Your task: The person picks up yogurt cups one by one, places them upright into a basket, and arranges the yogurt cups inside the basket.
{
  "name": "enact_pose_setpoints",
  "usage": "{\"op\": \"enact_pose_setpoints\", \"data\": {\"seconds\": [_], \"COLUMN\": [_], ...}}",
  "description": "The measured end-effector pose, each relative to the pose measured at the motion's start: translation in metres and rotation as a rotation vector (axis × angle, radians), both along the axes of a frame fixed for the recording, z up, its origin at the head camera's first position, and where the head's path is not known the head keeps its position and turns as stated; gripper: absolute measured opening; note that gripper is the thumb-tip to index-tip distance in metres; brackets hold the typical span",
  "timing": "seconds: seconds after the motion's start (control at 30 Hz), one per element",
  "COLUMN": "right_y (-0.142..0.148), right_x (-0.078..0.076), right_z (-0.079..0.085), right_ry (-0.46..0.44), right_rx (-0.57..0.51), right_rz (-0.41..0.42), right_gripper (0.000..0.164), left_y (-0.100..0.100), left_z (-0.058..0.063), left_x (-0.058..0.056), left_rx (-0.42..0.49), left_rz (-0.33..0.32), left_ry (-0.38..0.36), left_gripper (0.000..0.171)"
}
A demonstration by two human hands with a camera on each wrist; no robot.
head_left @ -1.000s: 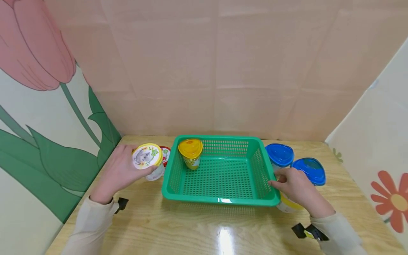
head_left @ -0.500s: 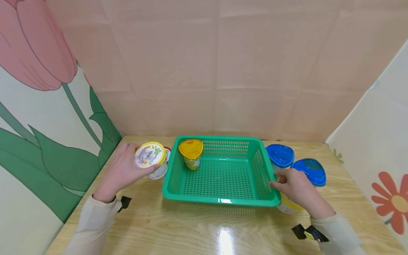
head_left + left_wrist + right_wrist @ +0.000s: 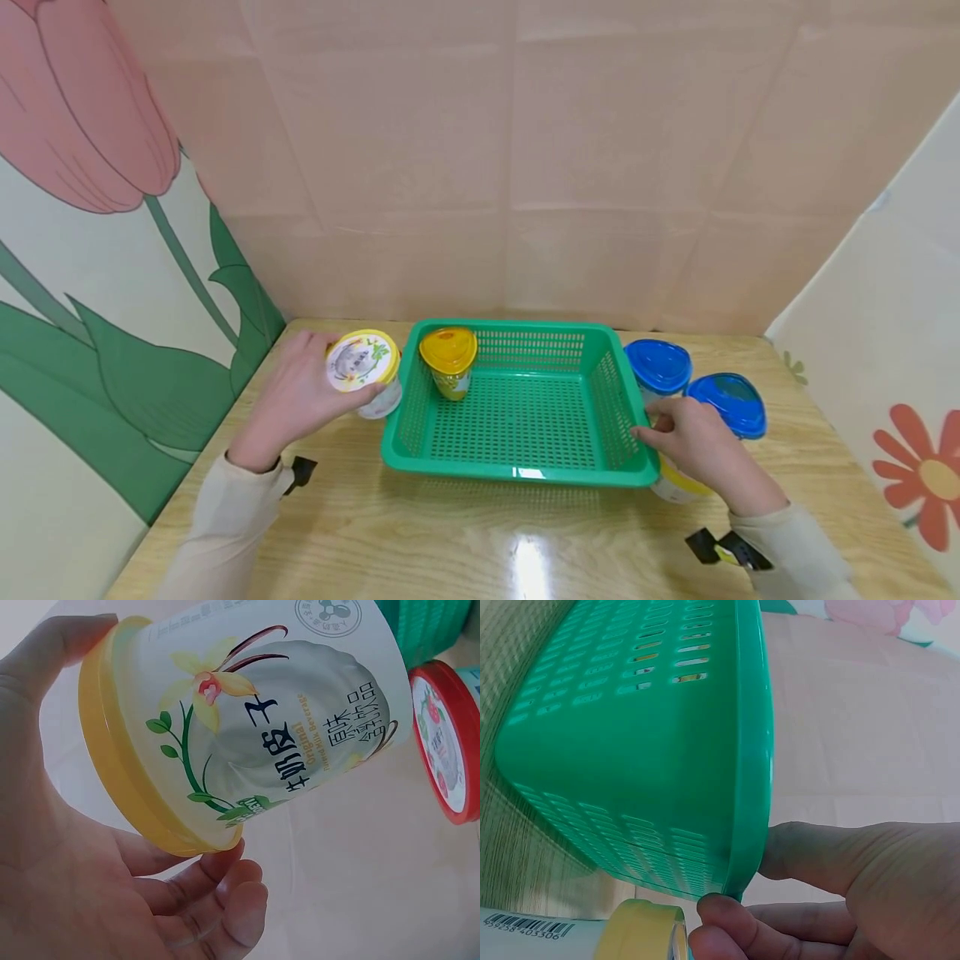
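Note:
My left hand [image 3: 300, 387] grips a white milk drink cup [image 3: 247, 727] by its yellow lid [image 3: 363, 360], thumb on one side and fingers on the other. The cup is close to the left side of the green plastic basket [image 3: 517, 475]; whether they touch I cannot tell. Inside the basket's back left corner stands a cup with an orange-yellow lid [image 3: 448, 350]. At the basket's right rim, my right hand [image 3: 693, 437] pinches the edge between thumb and fingers [image 3: 727, 919]. A red-lidded cup [image 3: 450, 742] shows beyond the held cup; the head view almost hides it.
Two blue-lidded cups [image 3: 660, 367] stand right of the basket. Another yellow-lidded cup [image 3: 641, 930] is below my right hand, partly covered in the head view. The wooden table [image 3: 420, 542] meets a pink back wall and patterned side walls.
My left hand has moved right and slightly away from me with the milk drink cup, closer to the basket, covering the red-lidded cup. My right hand and the basket stay put.

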State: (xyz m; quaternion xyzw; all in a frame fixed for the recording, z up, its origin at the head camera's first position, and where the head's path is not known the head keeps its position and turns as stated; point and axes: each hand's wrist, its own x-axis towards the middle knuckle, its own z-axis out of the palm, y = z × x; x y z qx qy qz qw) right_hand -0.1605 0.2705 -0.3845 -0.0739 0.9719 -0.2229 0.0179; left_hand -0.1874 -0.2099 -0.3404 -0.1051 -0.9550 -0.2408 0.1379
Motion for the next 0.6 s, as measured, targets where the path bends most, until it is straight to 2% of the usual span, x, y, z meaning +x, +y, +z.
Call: {"op": "enact_pose_setpoints", "data": {"seconds": [0.13, 0.4, 0.6], "right_y": [0.0, -0.001, 0.0], "right_x": [0.0, 0.002, 0.002], "right_z": [0.001, -0.002, -0.001], "right_ry": [-0.013, 0.032, 0.06], "right_rx": [0.001, 0.005, 0.006], "right_rz": [-0.004, 0.015, 0.019], "right_gripper": [0.025, 0.017, 0.019], "left_y": [0.003, 0.008, 0.013], "left_z": [0.002, 0.002, 0.002], "left_x": [0.0, -0.002, -0.006], "left_rx": [-0.004, -0.01, 0.0], "left_rz": [-0.01, -0.018, -0.038], "left_ry": [-0.005, -0.003, 0.015], "left_gripper": [0.089, 0.089, 0.088]}}
